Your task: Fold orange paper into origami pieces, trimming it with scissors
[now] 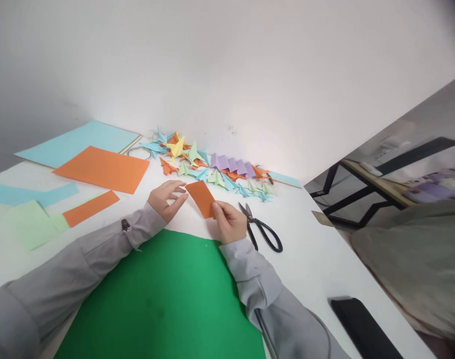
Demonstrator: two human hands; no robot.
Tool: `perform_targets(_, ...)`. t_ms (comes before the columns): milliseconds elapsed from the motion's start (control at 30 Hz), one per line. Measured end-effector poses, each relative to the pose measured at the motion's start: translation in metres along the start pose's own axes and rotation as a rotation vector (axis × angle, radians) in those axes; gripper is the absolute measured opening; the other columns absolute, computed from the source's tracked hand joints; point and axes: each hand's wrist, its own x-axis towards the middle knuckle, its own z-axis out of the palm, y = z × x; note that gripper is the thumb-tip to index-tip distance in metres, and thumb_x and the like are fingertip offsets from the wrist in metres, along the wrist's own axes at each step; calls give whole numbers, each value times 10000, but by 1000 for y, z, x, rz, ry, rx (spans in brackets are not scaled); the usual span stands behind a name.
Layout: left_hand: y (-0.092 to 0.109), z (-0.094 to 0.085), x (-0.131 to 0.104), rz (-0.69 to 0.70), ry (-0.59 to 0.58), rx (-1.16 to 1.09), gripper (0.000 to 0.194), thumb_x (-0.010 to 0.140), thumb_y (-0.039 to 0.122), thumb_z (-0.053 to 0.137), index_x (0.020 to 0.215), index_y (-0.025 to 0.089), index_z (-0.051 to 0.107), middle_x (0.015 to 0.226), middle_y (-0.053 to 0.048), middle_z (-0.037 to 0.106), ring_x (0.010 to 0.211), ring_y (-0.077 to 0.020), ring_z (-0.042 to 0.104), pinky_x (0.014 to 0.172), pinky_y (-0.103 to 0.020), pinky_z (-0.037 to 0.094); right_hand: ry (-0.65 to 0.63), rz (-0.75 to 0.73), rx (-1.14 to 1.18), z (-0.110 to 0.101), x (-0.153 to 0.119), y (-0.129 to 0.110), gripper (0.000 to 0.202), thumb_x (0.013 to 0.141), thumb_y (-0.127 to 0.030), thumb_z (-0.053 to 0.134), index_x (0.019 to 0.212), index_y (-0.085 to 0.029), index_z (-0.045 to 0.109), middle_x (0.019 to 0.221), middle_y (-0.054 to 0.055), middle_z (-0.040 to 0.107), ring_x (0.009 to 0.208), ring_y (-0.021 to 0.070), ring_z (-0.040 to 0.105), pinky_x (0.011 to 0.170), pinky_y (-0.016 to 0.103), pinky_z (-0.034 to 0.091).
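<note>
A small rectangle of orange paper (200, 199) is pinched at its right edge between the thumb and fingers of my right hand (230, 221). To its left is my left hand (167, 200), fingers apart with nothing held, close to the paper's upper left corner. Just right of my right hand lie black-handled scissors (265, 229), blades slightly spread. Beneath my forearms spreads a large green sheet (163, 294). Beyond my hands are folded paper shapes (216, 177) in several colours, with a purple pleated strip (233, 164) among them.
At the back left, a large orange sheet (102, 169) overlaps a light blue sheet (78, 144). Nearer are an orange strip (91, 208), light green paper (31, 224) and a blue offcut (33, 193). A black flat object (364, 326) lies by the table's right edge. A wall stands behind.
</note>
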Motion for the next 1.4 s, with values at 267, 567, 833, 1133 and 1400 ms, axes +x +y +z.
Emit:
perform_targets(267, 3, 9, 2, -745, -213, -762, 395, 575, 285, 744, 894, 114, 585, 717, -46, 695, 615, -181, 668, 523, -291, 573, -99, 312, 349, 6, -6, -11, 361, 826, -472, 465, 832, -173, 668, 615, 21, 642, 485, 125, 562, 439, 252, 465)
perform_targets(567, 6, 7, 0, -715, -204, -668, 407, 577, 305, 742, 912, 113, 611, 602, -17, 677, 477, -145, 624, 406, -229, 517, -175, -27, 103, 2, -6, -4, 269, 805, -179, 489, 1049, -212, 598, 918, 52, 679, 672, 122, 627, 542, 229, 507)
perform_targets(833, 5, 7, -1, -653, -223, -587, 367, 587, 368, 722, 834, 102, 673, 686, -52, 701, 525, -149, 638, 434, -233, 532, -142, -170, 12, 2, -6, -6, 241, 808, -96, 470, 925, -199, 654, 872, 37, 689, 684, 108, 633, 593, 209, 526)
perform_targets(1133, 9, 8, -1, -701, -184, -556, 351, 572, 342, 722, 832, 109, 687, 652, -42, 688, 520, -140, 619, 447, -232, 517, -125, -256, 39, 1, -3, -6, 223, 789, -111, 510, 907, -218, 667, 1000, 83, 634, 795, 145, 617, 589, 249, 526)
perform_targets(1400, 7, 5, 4, -644, -76, -696, 385, 490, 186, 755, 856, 103, 674, 916, -96, 685, 894, -228, 628, 775, -349, 520, -5, 75, 213, 5, -2, -5, 96, 764, -239, 599, 750, -185, 677, 647, 22, 631, 562, 121, 574, 544, 267, 496)
